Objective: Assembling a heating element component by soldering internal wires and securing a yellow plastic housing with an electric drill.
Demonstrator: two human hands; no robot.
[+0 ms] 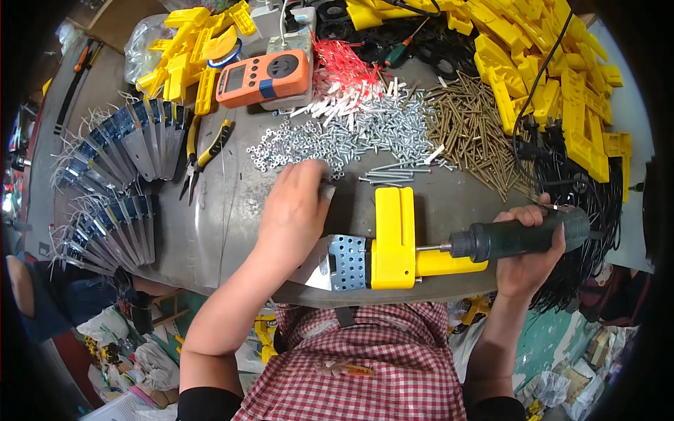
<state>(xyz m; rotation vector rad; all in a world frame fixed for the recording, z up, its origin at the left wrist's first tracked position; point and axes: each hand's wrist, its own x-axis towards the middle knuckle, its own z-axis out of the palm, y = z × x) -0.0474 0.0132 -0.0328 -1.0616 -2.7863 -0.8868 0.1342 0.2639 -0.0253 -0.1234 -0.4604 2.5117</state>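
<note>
My right hand (521,272) is wrapped round a dark electric screwdriver (486,241) lying level, its bit pointing left. The bit's tip meets the right side of a yellow plastic housing (393,245) with a handle-like arm. A blue perforated metal piece with a clear or shiny sheet (347,261) sticks out of the housing's left side, near the table's front edge. My left hand (293,210) reaches to the near edge of a pile of small nuts (284,146). Its fingers are curled together and point away; whatever they hold is hidden.
Silver screws (397,126), brass-coloured long screws (474,130) and red-and-white strips (344,74) lie beyond my hands. Yellow housings (562,91) heap at the right. An orange meter (263,77), pliers (200,154) and fanned heating elements (116,154) stand to the left. Black cables (590,245) hang at right.
</note>
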